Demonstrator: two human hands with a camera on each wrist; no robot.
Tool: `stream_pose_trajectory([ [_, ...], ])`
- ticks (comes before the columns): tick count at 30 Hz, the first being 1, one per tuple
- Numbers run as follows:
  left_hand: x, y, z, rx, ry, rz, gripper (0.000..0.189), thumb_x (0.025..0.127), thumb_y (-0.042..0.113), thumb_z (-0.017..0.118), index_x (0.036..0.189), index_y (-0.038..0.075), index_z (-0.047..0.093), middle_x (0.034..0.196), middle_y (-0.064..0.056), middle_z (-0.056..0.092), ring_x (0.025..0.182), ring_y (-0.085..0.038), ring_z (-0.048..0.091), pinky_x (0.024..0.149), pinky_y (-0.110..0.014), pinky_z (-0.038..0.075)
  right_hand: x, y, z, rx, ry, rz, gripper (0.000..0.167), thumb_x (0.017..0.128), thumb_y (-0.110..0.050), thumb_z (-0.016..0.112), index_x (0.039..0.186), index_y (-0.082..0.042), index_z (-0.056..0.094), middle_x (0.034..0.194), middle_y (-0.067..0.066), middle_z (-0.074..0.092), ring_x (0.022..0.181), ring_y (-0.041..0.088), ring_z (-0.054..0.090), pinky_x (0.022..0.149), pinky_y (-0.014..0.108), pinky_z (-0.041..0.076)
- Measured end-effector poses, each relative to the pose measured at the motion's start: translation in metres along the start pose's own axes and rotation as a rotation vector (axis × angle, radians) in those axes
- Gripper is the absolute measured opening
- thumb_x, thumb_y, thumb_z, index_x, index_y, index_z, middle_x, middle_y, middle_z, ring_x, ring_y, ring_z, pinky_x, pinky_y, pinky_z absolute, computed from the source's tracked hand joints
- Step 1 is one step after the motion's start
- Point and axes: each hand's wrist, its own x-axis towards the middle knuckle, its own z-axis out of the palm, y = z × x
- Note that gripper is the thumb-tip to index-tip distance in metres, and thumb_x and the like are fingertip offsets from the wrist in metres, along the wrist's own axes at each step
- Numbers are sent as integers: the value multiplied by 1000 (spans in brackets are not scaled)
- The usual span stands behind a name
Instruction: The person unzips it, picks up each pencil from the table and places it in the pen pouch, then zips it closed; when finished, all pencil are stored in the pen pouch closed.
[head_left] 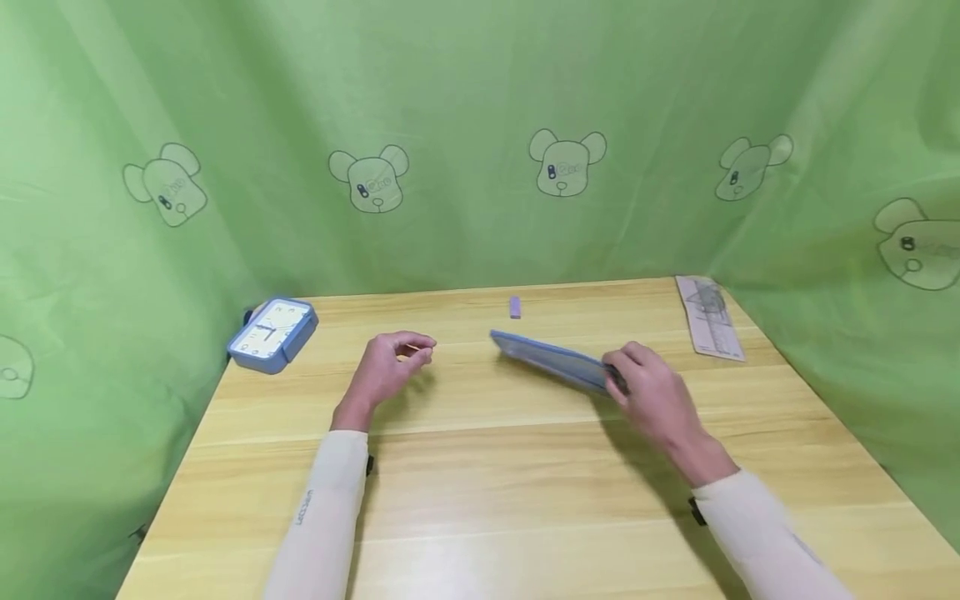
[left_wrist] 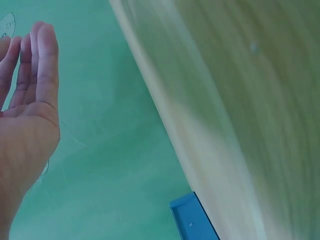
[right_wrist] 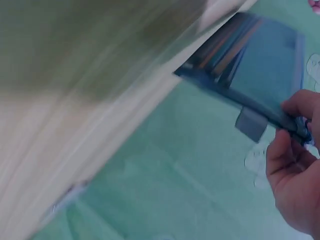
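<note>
My right hand point(head_left: 660, 400) pinches a blue-edged, see-through pencil pouch point(head_left: 553, 360) by one end and holds it tilted above the table. In the right wrist view, long thin items, perhaps pens, show inside the pouch point(right_wrist: 265, 70), and a small grey tab point(right_wrist: 251, 124) hangs from its edge. The thumb and fingers of the right hand point(right_wrist: 300, 185) meet at its corner. My left hand point(head_left: 386, 367) hovers over the table to the left of the pouch, fingers loosely bent, with nothing in it. The left wrist view shows that palm and fingers point(left_wrist: 46, 65) bare.
A blue alarm clock point(head_left: 273, 333) lies at the table's back left. Near the back edge is a small purple block point(head_left: 514, 307). At the back right, a clear ruler point(head_left: 716, 321) lies on a pale pink sheet point(head_left: 696, 329). Green curtain point(head_left: 465, 100) surrounds the wooden table point(head_left: 480, 500).
</note>
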Motion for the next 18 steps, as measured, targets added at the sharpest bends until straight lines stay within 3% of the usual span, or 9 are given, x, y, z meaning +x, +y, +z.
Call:
stream_pose_trajectory([
  [4,0,-1,-7,22,7,17,21,105,14,69,123,8,79,123,-17,79,111,-32,75,94,-44,63,-24,1,-23,-110,-20,41,35,78,12,76,110,-2,76,93,13,66,74,28,62,49,45,54],
  [9,-1,-3,-20,47,11,-12,26,106,14,68,128,5,76,133,-17,75,122,-34,71,105,-50,61,-46,-16,-29,-145,-205,82,37,78,11,78,112,-3,76,93,17,63,67,26,57,43,41,52],
  [12,-3,-5,-25,47,3,-39,30,106,14,67,132,3,74,138,-19,72,128,-36,68,108,-51,60,-55,-24,-22,-136,-281,88,37,76,11,78,112,-1,76,94,17,65,68,26,58,47,40,56],
  [18,-11,-4,-36,79,29,-72,33,107,15,66,137,4,71,148,-20,65,138,-39,61,111,-52,57,-64,-28,-14,-126,-312,84,39,73,12,80,110,0,76,87,10,63,66,21,55,53,36,52],
])
